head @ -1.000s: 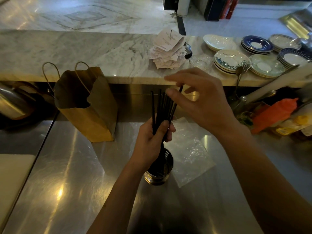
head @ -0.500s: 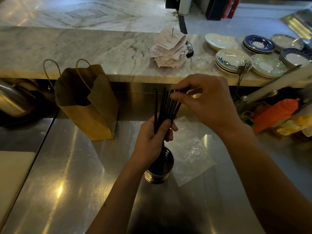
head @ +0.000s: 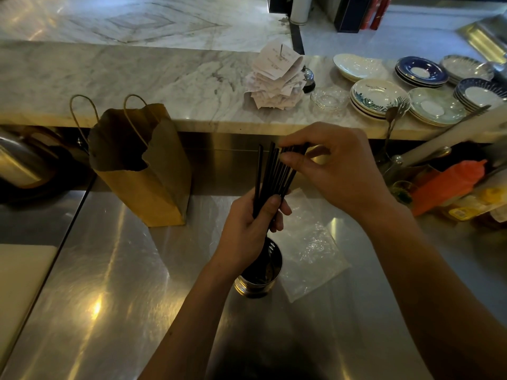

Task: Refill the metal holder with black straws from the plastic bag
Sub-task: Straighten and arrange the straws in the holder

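Note:
A bundle of black straws [head: 270,174] stands upright, fanned at the top, with my left hand [head: 251,226] wrapped around its middle. My right hand [head: 334,171] pinches the upper ends of the straws between thumb and fingers. Directly below sits the round metal holder [head: 260,275] on the steel counter; the straws' lower ends reach into it, partly hidden by my left hand. The clear plastic bag [head: 310,250] lies flat and crumpled just right of the holder.
A brown paper bag [head: 142,165] stands open to the left. Behind runs a marble ledge [head: 137,78] with a receipt spike [head: 277,75] and stacked saucers [head: 378,97]. An orange squeeze bottle [head: 450,185] and jars crowd the right. A white board [head: 19,281] lies at left.
My right hand has closed down onto the straw tops and now pinches them. The left hand keeps the same hold above the holder.

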The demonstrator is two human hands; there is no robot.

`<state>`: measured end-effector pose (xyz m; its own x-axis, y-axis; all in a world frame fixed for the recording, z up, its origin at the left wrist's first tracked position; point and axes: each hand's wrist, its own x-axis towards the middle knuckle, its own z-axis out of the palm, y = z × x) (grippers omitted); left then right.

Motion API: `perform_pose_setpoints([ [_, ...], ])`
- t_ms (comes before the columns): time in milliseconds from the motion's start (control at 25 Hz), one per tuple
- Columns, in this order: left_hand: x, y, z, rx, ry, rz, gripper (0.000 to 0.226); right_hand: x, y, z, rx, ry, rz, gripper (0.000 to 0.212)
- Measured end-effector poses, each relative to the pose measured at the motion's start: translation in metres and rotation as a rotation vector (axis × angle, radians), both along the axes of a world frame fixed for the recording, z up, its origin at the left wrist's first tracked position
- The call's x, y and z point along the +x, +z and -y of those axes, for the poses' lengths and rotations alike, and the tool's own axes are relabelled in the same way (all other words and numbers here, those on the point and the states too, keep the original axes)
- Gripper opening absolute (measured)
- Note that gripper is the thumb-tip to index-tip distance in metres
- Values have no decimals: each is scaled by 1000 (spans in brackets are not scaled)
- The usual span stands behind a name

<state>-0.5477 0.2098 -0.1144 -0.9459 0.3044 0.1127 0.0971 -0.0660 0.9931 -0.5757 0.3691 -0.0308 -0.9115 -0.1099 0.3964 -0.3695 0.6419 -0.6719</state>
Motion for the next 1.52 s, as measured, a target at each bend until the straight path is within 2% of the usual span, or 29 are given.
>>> perform_pose_setpoints([
  [280,0,1,1,-16,-2,-11,21,2,-2,0,-20,-21,-63,13],
  [400,1,0,2,-47,-12,-9,21,0,1,-3,13,2,4,9],
  [520,2,0,5,-88,-46,-4,20,-3,9,-10,-72,-9,106,9],
  [680,2,-10,15,-111,-135,54,23,-7,18,-32,-371,-112,163,10],
  [800,3,-15,21,-50,-116,159,23,-7,13,-53,-792,-182,219,11],
  [920,1,-15,23,89,-5,278,22,-2,-9,-54,-1173,-336,165,15],
  [1160,-10,-6,14,176,191,227,25,38,-69,7,-1482,-426,333,11],
  [1280,-13,-4,9,181,275,213,22,51,-83,24,-1614,-388,457,9],
  [1400,-13,-1,4,173,350,202,24,60,-93,35,-1652,-355,587,13],
  [1520,-15,1,-1,144,419,229,20,70,-103,42,-1414,-359,664,4],
])
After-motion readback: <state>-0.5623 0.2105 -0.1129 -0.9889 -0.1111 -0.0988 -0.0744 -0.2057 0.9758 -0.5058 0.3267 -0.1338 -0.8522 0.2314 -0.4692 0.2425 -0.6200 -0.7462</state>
